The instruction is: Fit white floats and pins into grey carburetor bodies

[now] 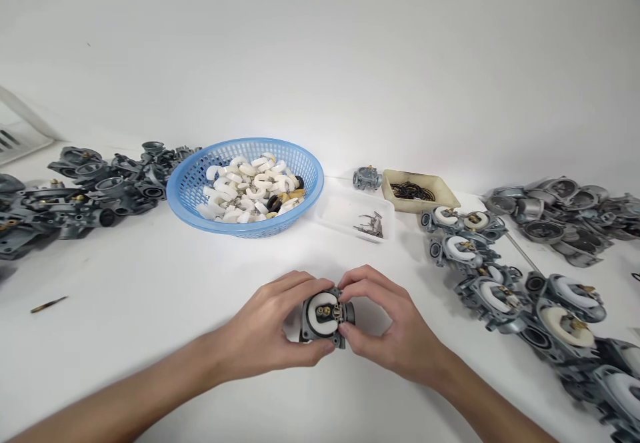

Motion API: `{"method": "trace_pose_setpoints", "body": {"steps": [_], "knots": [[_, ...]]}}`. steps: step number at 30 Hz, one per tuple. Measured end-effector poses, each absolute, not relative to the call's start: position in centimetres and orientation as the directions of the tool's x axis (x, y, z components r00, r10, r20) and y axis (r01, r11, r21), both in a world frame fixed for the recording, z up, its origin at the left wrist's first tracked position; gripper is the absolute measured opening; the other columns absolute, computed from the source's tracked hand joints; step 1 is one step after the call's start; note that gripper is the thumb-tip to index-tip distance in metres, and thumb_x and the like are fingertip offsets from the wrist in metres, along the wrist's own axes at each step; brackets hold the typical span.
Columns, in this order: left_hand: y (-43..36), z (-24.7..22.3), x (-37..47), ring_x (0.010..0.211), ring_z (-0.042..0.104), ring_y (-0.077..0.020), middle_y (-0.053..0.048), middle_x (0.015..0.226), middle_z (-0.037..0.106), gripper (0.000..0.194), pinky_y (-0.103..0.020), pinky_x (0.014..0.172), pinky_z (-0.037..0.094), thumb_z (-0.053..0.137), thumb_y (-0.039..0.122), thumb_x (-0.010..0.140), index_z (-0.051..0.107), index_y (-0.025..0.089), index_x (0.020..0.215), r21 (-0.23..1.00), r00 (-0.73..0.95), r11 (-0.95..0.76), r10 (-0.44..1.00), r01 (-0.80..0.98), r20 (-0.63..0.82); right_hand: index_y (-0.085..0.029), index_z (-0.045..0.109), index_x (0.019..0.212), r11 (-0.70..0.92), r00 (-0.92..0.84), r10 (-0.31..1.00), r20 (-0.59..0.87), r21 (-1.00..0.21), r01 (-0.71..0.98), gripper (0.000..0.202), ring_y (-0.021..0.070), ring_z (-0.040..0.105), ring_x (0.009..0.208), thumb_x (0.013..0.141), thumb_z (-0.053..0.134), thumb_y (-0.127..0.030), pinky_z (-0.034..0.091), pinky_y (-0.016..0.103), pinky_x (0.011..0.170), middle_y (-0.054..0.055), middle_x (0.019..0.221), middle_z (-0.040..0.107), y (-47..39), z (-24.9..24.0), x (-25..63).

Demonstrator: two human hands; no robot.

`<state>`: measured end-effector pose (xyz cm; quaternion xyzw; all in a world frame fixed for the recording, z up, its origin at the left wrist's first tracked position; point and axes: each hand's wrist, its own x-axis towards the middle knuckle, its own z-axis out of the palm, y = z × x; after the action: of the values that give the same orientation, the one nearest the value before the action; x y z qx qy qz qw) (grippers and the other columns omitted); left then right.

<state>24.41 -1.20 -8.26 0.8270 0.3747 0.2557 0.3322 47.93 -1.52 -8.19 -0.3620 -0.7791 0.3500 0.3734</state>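
Note:
Between my two hands, low in the middle of the view, is a grey metal carburetor body (307, 336) with its open side facing up. A white C-shaped float (315, 313) sits in it, around small brass parts. My left hand (273, 319) grips the body from the left, thumb at the near edge and fingers at the far edge. From the right, my right hand (393, 326) pinches the float's hinge end, with thumb and fingertips on either side. Whether a small pin is under those fingertips I cannot tell.
A blue basket (183, 213) holds many white floats. Beside it, a clear tray (333, 213) has thin metal pins, and a cream tray (445, 196) has black rubber rings. Carburetors (463, 249) with floats line the right, near metal bowls (545, 229). More carburetors (110, 186) and a screwdriver (49, 305) lie left.

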Motion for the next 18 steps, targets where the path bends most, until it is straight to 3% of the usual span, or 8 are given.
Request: {"method": "trace_pose_setpoints", "body": {"steps": [9, 18], "knots": [[-1.37, -8.42, 24.39, 0.104, 0.065, -0.0212, -0.005, 0.114, 0.066, 0.044, -0.032, 0.091, 0.054, 0.076, 0.018, 0.078, 0.063, 0.025, 0.119, 0.727, 0.52, -0.557, 0.792, 0.401, 0.321, -0.025, 0.065, 0.1, 0.539, -0.448, 0.809, 0.381, -0.785, 0.306, 0.028, 0.0216, 0.065, 0.095, 0.077, 0.072, -0.009, 0.055, 0.035, 0.084, 0.006, 0.106, 0.063, -1.51, -8.32, 47.77], [-1.38, -8.8, 24.23, 0.103, 0.066, -0.0211, -0.007, 0.115, 0.067, 0.041, -0.031, 0.091, 0.055, 0.076, 0.02, 0.08, 0.063, 0.022, 0.118, 0.676, 0.51, -0.607, 0.773, 0.418, 0.379, -0.024, 0.065, 0.1, 0.555, -0.447, 0.801, 0.399, -0.774, 0.304, 0.028, 0.0207, 0.065, 0.093, 0.077, 0.071, -0.008, 0.055, 0.034, 0.082, 0.006, 0.104, 0.063, -1.57, -8.24, 47.74]]}}
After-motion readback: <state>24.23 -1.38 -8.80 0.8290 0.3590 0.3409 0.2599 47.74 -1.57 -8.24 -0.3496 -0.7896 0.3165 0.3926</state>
